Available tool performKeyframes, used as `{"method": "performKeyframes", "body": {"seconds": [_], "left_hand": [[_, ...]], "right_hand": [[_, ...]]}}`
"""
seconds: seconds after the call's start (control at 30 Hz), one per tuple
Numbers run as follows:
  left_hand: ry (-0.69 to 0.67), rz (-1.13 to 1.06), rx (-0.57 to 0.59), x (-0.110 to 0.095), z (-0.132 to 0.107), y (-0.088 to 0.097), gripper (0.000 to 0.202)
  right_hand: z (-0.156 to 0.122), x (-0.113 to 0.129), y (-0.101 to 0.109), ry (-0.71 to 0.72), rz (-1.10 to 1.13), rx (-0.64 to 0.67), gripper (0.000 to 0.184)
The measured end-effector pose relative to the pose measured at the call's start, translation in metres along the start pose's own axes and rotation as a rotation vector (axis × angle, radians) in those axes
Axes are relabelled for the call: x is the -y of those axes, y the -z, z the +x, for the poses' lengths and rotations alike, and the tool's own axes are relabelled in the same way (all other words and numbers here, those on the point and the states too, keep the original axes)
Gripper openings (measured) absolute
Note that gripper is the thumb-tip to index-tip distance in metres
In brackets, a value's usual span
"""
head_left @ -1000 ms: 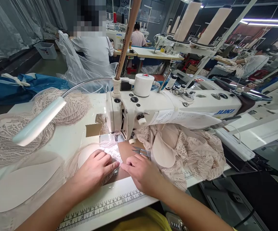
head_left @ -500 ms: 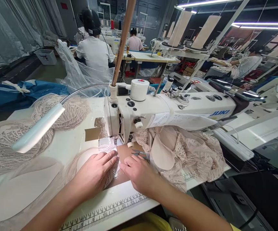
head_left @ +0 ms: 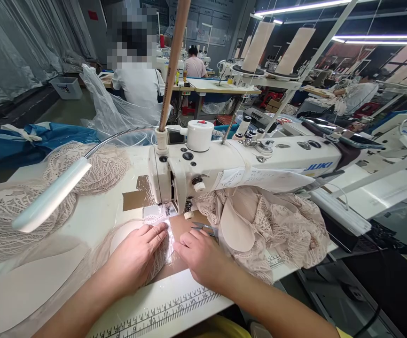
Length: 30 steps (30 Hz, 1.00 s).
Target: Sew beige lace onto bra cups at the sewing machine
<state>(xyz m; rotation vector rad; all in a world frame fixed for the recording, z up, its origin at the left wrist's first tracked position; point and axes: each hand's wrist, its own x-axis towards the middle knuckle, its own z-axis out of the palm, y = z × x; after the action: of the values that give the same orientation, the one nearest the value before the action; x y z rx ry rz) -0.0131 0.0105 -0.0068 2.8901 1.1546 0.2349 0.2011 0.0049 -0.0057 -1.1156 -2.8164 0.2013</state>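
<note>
My left hand (head_left: pixel 138 251) lies flat, fingers stretched out, on beige lace fabric (head_left: pixel 159 265) with a smooth pale cup (head_left: pixel 121 234). A white edging strip (head_left: pixel 170 239) runs from beside its fingertips toward the needle area (head_left: pixel 167 206) of the sewing machine (head_left: pixel 203 162). My right hand (head_left: pixel 198 251) is closed, its thumb and forefinger pressed together at the strip's right side; what they pinch is hidden. Thread snips (head_left: pixel 203 227) show just behind its knuckles, blades pointing left; whether the hand touches them I cannot tell.
More lace pieces with cups (head_left: pixel 240 227) are bunched right of the needle. Lace stacks (head_left: pixel 87 169) and a pale cup piece (head_left: pixel 30 286) lie left, under a lamp (head_left: pixel 51 195). A printed ruler (head_left: pixel 157 319) borders the front edge. A person in white (head_left: pixel 138 89) sits ahead.
The camera view has shifted slightly. Both hands keep nearly the same places by the needle, and the fabric shows little visible movement.
</note>
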Motion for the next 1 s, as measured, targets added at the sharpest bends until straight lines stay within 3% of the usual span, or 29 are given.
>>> {"method": "performKeyframes", "body": {"seconds": [0.37, 0.63, 1.0], "left_hand": [[-0.006, -0.048, -0.005, 0.023, 0.010, 0.000, 0.048], [-0.015, -0.040, 0.014, 0.048, 0.021, -0.001, 0.046], [-0.068, -0.124, -0.095, 0.044, 0.012, -0.008, 0.034]], "right_hand": [[0.020, -0.003, 0.010, -0.010, -0.005, 0.039, 0.016], [0.041, -0.006, 0.015, -0.110, -0.025, 0.096, 0.019], [0.044, -0.007, 0.008, -0.142, -0.024, 0.040, 0.029]]}}
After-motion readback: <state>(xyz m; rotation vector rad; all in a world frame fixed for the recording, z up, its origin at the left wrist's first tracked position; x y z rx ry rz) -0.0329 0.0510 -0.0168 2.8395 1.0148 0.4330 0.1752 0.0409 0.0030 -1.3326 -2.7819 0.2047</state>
